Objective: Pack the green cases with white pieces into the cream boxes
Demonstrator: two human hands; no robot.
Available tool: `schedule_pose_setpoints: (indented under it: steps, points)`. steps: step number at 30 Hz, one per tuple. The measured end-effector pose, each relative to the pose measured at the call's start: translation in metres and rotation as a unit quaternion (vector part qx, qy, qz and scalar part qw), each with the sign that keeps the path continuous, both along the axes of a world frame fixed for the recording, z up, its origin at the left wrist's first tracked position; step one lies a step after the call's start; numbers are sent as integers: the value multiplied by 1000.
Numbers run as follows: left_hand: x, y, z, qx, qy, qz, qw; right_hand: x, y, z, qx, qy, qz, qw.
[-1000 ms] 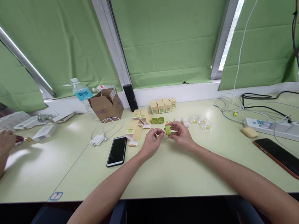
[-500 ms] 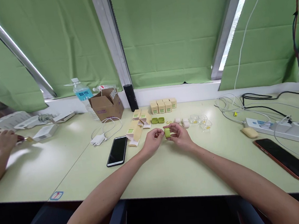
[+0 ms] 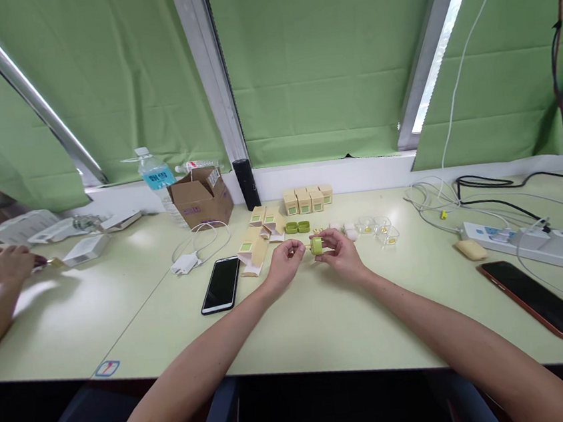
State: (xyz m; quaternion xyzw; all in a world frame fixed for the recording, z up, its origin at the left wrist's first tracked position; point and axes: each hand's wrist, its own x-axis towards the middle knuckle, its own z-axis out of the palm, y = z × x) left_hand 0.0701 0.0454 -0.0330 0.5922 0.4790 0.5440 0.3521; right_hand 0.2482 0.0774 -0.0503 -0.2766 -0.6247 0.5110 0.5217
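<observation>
My right hand (image 3: 340,253) grips a small light-green square case (image 3: 317,245) between thumb and fingers, just above the table. My left hand (image 3: 285,262) is closed in a pinch, with a thin pale sliver (image 3: 308,247) showing between its fingertips and the case; its kind is too small to make out. Beyond the hands lie two darker green square cups (image 3: 291,227) and some tiny yellow pieces (image 3: 319,229). Pale pinkish blocks (image 3: 350,232) and several clear cups with yellow bits (image 3: 382,226) sit to the right. Opened cardboard cartons (image 3: 254,246) are left of them.
Small closed boxes (image 3: 303,200) stand by the wall. A black phone (image 3: 221,285), a white charger (image 3: 185,264), a brown box (image 3: 201,203) and a bottle (image 3: 156,177) are leftward. Rightward are a power strip (image 3: 531,245) and another phone (image 3: 541,299). A co-worker's hands (image 3: 6,267) are far left.
My left hand has drawn slightly left, away from the green case, and the thin sliver now shows between them. The case has turned a little in my right hand.
</observation>
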Motion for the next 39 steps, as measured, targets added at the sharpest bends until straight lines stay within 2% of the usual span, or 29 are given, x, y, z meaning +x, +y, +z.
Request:
schedule_pose_setpoints:
  steps: [5,9,12,16,19,25,29,32,39]
  points:
    - [-5,3,-5,1,-10,-6,1000,0,3,-4,-3,-13,-27,1000]
    - [-11,-1,-5,70,104,21,992,2,3,-4,26,-57,-86,994]
    - [-11,-7,-5,130,194,19,972,4,1,-3,92,-116,-116,982]
    - [-7,-11,-8,167,247,4,955,5,-2,-4,207,-166,-115,957]
    - [-5,-11,-10,180,255,-3,950,6,-3,-7,274,-211,-122,930]
    - [-6,-10,-8,182,240,9,954,7,-5,-7,396,-267,-188,858]
    - [-5,-10,-6,198,235,15,952,7,-7,-4,444,-288,-215,821]
    - [-4,-11,-5,204,233,16,951,6,-7,-3,452,-300,-221,811]
    - [-5,-10,-5,220,212,10,952,7,-8,-2,463,-295,-213,808]
